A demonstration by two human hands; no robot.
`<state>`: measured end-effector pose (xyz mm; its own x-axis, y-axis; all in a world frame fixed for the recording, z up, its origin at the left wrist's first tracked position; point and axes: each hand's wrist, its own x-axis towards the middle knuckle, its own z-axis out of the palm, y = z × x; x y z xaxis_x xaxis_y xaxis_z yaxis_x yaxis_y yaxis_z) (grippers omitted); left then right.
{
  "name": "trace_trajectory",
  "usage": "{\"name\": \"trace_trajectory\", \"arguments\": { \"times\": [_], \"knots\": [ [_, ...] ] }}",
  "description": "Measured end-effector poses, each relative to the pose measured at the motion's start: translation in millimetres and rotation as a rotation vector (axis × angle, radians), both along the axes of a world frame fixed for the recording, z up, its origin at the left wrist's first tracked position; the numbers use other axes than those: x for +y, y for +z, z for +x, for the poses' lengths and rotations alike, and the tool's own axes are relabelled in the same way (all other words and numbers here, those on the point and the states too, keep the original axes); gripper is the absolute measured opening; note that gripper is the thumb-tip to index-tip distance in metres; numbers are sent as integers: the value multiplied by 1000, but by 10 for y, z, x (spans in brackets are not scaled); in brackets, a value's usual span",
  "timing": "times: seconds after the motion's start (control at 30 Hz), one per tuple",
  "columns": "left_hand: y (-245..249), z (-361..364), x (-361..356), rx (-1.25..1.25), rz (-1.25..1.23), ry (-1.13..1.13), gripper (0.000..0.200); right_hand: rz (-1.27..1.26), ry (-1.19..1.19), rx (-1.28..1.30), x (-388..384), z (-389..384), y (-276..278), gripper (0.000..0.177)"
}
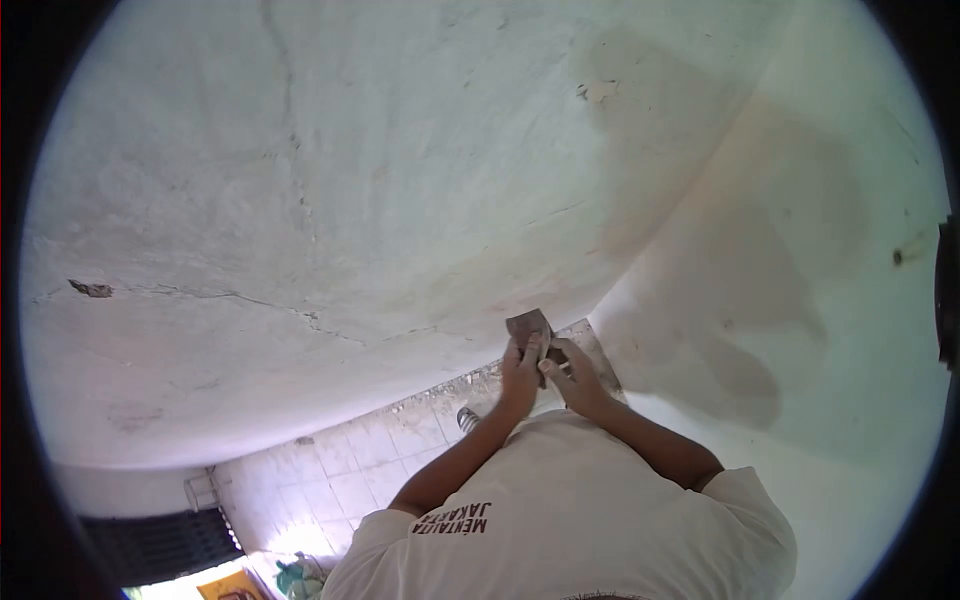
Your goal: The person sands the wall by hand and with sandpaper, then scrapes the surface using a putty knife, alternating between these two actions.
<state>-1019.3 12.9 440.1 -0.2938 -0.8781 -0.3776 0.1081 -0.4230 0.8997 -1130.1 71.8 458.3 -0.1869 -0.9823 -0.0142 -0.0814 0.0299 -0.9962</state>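
A putty knife [526,324] with a wide, flared grey blade points up toward the wall in the head view. My left hand [518,378] is closed around its lower part, the thumb lying along the blade. Close against it, my right hand [582,384] has curled fingers at the blade's right edge, with its thumb by the handle. Much of the handle is hidden by the two hands. In front of them rises a whitish plastered wall [400,190] with long cracks.
A second wall [850,330] meets the first in a corner at right, with shadows across it. Below lies a tiled floor [350,490] with debris along the wall's foot. A chipped hole [92,289] marks the left wall. A dark curtain [160,545] hangs at lower left.
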Motion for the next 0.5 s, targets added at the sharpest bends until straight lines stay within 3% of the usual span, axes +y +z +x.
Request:
{"name": "trace_trajectory", "arguments": {
  "times": [0.03,0.1,0.23,0.33,0.43,0.47,0.5],
  "knots": [
    [-13,-114,19,44,19,40,26,-27,14,40,3,-110,-144,31],
    [-262,-317,9,-27,-235,206,29,-69,32,128,-17,-234,-212,33],
    [-182,-599,124,-41,-190,316,28,-86,111,160,15,-501,-110,28],
    [-136,-556,118,-150,-285,288,27,-96,72,-121,-94,-550,-275,24],
    [-223,-481,108,138,-106,334,28,-37,87,-372,-119,-731,-483,24],
    [-141,-467,136,82,9,387,25,-109,-11,-270,-131,-766,-419,20],
    [-233,-394,141,58,-56,326,23,-44,-47,-360,-146,-812,-433,18]
  ]
}}
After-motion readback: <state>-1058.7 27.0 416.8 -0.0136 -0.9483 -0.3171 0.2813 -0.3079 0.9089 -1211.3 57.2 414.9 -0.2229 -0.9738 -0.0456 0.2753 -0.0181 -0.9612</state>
